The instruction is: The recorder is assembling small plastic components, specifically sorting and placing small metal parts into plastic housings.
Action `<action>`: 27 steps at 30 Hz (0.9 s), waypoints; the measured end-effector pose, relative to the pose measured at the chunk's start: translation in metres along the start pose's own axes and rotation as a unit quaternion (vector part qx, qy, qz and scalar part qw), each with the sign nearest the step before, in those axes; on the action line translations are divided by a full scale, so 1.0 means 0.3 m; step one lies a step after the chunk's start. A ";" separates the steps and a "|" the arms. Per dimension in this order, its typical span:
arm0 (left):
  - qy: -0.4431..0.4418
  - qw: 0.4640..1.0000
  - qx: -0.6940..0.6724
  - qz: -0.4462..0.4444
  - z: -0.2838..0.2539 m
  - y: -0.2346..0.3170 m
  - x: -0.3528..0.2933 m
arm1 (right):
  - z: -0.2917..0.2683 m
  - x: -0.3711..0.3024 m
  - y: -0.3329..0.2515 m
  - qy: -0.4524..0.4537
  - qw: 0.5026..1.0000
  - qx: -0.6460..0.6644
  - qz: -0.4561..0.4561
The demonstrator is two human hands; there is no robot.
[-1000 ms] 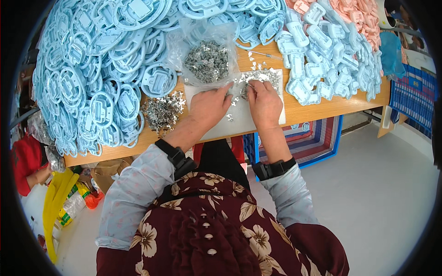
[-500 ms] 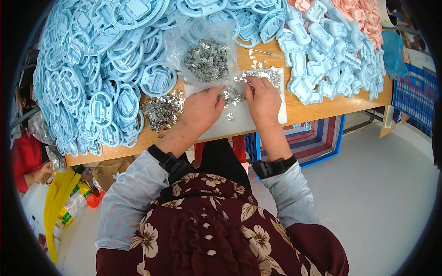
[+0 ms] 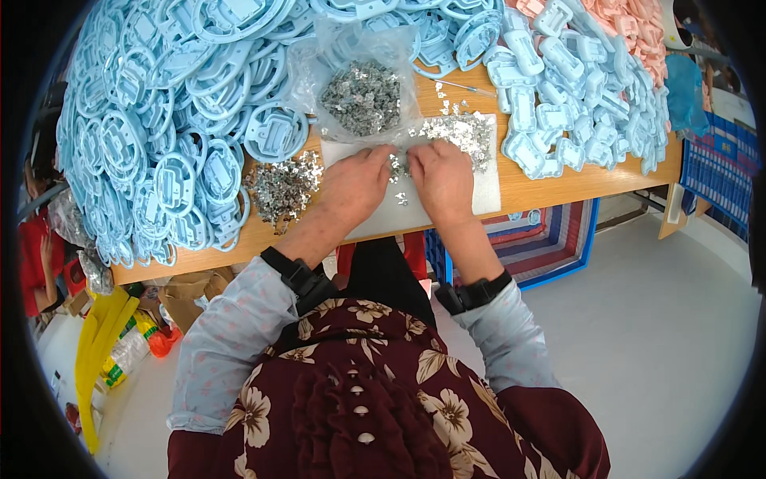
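My left hand (image 3: 357,182) and my right hand (image 3: 444,182) almost meet over a white board (image 3: 375,225) at the table's front edge. The fingers of both are bent and pinched together; what they hold, if anything, is hidden or too small to make out. Between the fingertips lie small silvery metal pieces (image 3: 396,169), with a few loose ones just below. Right of my right hand, brighter metal pieces (image 3: 465,132) spread over the board. Behind my hands an open clear plastic bag (image 3: 307,78) holds a heap of grey metal pieces (image 3: 361,97).
Another pile of metal pieces (image 3: 283,190) is beside my left wrist. Light-blue oval plastic frames (image 3: 175,188) heap up at left; smaller blue plastic shells (image 3: 550,116) and pink parts (image 3: 630,32) lie at right. A thin pointed tool (image 3: 463,86) rests behind the board. A blue-rimmed crate (image 3: 592,239) stands below.
My right hand has moved left and slightly down, off the edge of the spread metal pieces and closer to my left hand. My left hand has barely shifted.
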State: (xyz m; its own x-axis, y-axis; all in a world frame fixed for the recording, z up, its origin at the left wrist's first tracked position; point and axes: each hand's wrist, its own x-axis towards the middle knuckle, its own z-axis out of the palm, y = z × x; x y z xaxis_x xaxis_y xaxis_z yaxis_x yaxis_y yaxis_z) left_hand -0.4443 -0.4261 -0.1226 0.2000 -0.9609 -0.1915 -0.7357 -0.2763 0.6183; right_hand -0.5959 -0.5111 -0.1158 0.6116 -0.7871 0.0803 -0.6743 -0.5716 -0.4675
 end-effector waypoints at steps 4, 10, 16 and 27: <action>-0.010 1.000 -0.018 -0.007 -0.039 -0.026 -0.034 | -0.059 -0.085 -0.015 -0.015 0.993 0.093 0.071; 0.003 0.999 0.027 0.045 -0.035 0.038 -0.014 | -0.073 -0.125 0.063 0.022 0.993 0.039 0.112; 0.029 0.992 0.029 0.116 0.054 0.068 0.045 | -0.056 -0.126 0.049 0.022 0.986 0.044 0.159; 0.043 0.996 -0.017 0.077 0.012 0.008 0.029 | -0.034 -0.158 0.050 0.012 0.981 0.072 0.179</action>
State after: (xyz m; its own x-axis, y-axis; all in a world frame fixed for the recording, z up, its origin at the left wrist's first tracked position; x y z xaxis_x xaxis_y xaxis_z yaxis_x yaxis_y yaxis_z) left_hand -0.4466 -0.4349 -0.1255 0.1414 -0.9896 -0.0279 -0.7404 -0.1244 0.6606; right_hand -0.6393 -0.4846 -0.1175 0.3339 -0.9382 -0.0914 -0.7782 -0.2196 -0.5884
